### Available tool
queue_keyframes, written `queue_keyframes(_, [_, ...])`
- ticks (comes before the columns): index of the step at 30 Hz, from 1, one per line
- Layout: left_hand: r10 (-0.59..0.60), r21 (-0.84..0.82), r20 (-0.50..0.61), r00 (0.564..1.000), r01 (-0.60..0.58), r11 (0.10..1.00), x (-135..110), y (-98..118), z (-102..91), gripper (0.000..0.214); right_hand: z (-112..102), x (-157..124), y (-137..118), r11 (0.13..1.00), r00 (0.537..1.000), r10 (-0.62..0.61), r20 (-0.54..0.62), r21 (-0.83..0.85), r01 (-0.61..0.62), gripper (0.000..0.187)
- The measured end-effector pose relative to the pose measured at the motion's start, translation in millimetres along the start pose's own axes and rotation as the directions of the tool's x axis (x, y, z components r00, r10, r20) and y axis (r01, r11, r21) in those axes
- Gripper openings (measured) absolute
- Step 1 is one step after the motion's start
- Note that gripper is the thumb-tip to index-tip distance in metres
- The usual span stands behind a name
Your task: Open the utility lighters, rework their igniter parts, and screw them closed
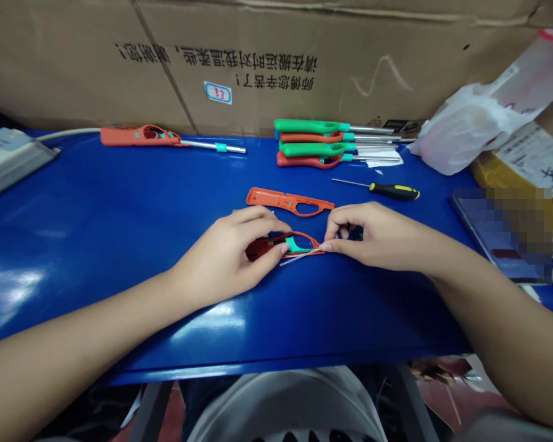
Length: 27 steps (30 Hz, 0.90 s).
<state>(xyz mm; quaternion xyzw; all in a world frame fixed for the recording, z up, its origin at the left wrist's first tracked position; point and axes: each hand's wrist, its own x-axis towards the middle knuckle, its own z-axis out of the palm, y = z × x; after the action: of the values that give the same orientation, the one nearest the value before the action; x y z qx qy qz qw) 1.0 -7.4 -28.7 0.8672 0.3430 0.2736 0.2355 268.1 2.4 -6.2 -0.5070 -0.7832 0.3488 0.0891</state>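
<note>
My left hand (233,252) curls round the handle end of an open orange lighter half (304,240) with a teal trigger inside, lying on the blue table (120,233). My right hand (373,236) pinches the other end of that half, where a thin metal wire sticks out. A second orange shell half (288,201) lies just behind both hands, untouched.
A black and yellow screwdriver (391,191) lies at the right back. Several finished green and orange lighters (322,144) are stacked by the cardboard boxes (258,55). One orange lighter (156,136) lies at the left back. A white plastic bag (470,123) sits to the right.
</note>
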Motion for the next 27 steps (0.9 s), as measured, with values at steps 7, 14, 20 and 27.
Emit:
queue_keyframes(7, [0.132,0.112,0.083,0.988,-0.141,0.984,-2.8,11.9,-2.4,0.020,-2.1,-6.2,-4.2,0.958,0.960,-0.273,-0.063,-0.106,0.266,0.008])
queue_keyframes(14, [0.150,0.163,0.085,0.985,-0.162,0.973,-4.9,9.3,-0.4,0.019,13.7,-3.4,-8.3,0.815,0.861,-0.508,0.012,-0.315,0.486,0.005])
queue_keyframes(20, [0.165,0.173,0.078,0.983,-0.176,0.969,-4.7,5.7,2.5,0.018,15.0,-4.3,-8.3,0.794,0.843,-0.537,0.030,-0.321,0.517,0.015])
queue_keyframes(27, [0.158,0.178,0.049,0.986,-0.164,0.970,-5.2,2.9,4.6,0.017,11.6,-6.4,-10.2,0.823,0.853,-0.521,0.038,-0.243,0.513,0.014])
